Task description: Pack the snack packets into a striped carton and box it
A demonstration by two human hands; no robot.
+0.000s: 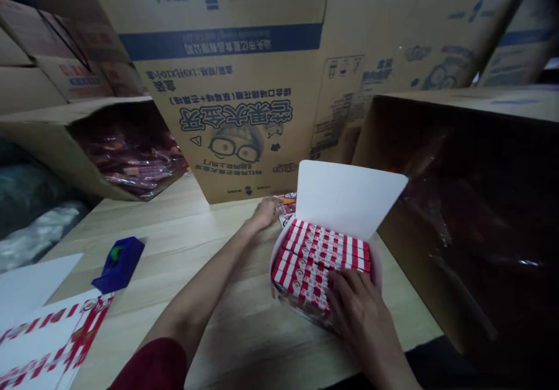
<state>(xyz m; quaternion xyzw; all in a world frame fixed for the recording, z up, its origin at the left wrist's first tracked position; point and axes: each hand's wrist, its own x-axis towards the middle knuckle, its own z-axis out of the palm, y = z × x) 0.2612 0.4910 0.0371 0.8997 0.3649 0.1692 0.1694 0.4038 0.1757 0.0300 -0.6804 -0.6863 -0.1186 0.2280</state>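
Note:
An open display box [376,265] with a raised white lid [347,197] stands on the wooden table [205,244]. It is filled with rows of small red-and-white striped packs [321,250]. My right hand [356,311] lies flat on the near packs, fingers stretched out. My left hand [265,212] reaches to the far left corner of the box, its fingers curled by a small red-and-white pack [286,206] lying there. Whether it grips that pack is hidden.
Large printed cartons [236,81] wall in the back. An open carton [471,215] stands at the right, another with red bags [126,151] at the left. A blue tape dispenser [120,263] and flat striped box blanks [48,343] lie at the near left.

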